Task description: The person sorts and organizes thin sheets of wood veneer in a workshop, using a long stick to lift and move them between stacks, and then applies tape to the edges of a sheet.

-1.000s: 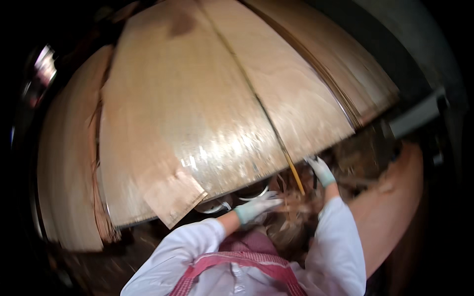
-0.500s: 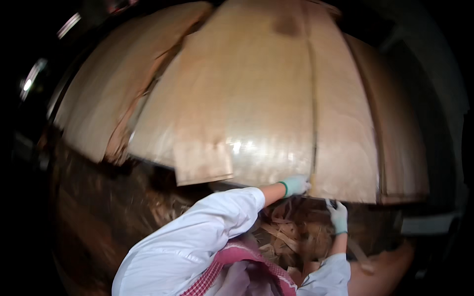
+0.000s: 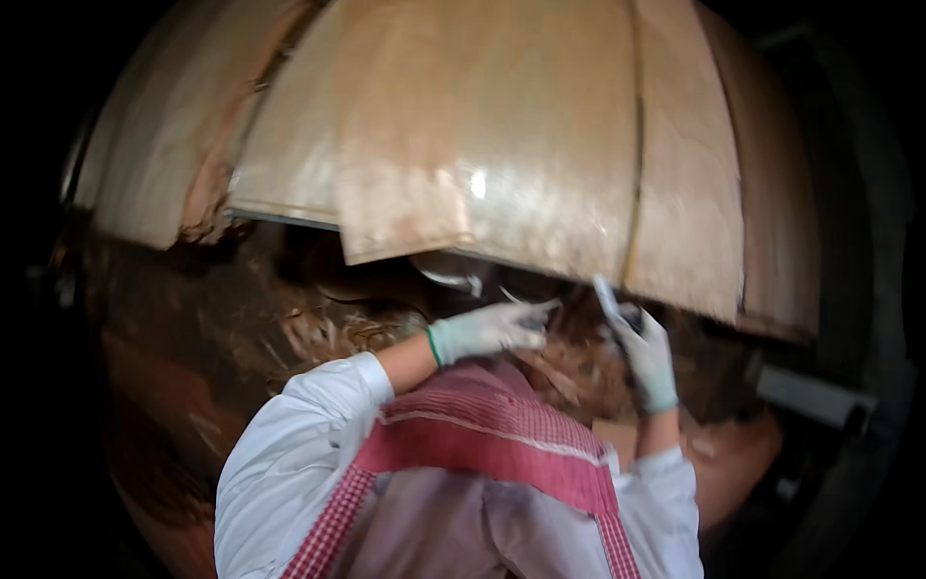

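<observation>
My left hand [image 3: 487, 330], in a white glove with a green cuff, is just below the front edge of a broad wood veneer sheet [image 3: 540, 164]. Its fingers stretch to the right, slightly apart, and nothing shows in them. My right hand [image 3: 648, 359], gloved as well, is closed around a pale, flat, blade-like tool [image 3: 608, 301] pointing up and left. The tool's tip is near the sheet's front edge, by a dark seam [image 3: 638, 145] between the broad sheet and a narrower veneer strip [image 3: 687, 174]. Motion blurs both hands.
A short veneer piece [image 3: 400, 207] overlaps the broad sheet and hangs past its edge. More veneer with a ragged edge [image 3: 145, 183] lies to the left, and a darker sheet [image 3: 779, 232] to the right. Scraps [image 3: 318, 333] litter the area below. A pale bar [image 3: 810, 394] stands at right.
My left hand has come off the sheet's edge at the seam and moved left and toward me. My right hand still holds the tool, now raised closer to the edge. The view has tilted down.
</observation>
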A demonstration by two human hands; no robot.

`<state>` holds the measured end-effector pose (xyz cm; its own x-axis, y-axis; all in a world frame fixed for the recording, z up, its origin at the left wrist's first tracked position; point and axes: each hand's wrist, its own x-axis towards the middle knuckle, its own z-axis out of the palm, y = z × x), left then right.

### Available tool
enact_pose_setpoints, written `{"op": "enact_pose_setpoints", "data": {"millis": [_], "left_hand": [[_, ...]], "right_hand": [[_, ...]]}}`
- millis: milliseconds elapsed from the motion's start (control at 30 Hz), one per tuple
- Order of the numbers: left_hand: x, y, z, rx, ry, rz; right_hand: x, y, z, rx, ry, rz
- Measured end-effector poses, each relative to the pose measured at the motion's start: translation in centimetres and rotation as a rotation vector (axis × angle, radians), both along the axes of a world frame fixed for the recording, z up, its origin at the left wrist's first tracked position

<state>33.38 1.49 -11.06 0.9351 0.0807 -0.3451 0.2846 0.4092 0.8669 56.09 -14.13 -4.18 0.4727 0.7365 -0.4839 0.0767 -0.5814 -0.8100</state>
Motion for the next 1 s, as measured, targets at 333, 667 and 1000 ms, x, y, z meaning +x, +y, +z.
{"op": "enact_pose_setpoints", "data": {"millis": [333,667,1000], "left_hand": [[5.0,0.3,1.7,0.007,0.069,0.197],[8.3,-3.2,-12.2,-0.055,0.251,0.539],[13.1,0.4,-28.5,1.012,0.755,-0.204]], "right_hand": [[-4.2,-1.6,-1.8,0.028,0.330,-0.098],[2.7,-14.8,-10.7,-0.458,-0.381,-0.114],[-2.1,1.2,-20.8,0.284,0.323,-0.804]]}}
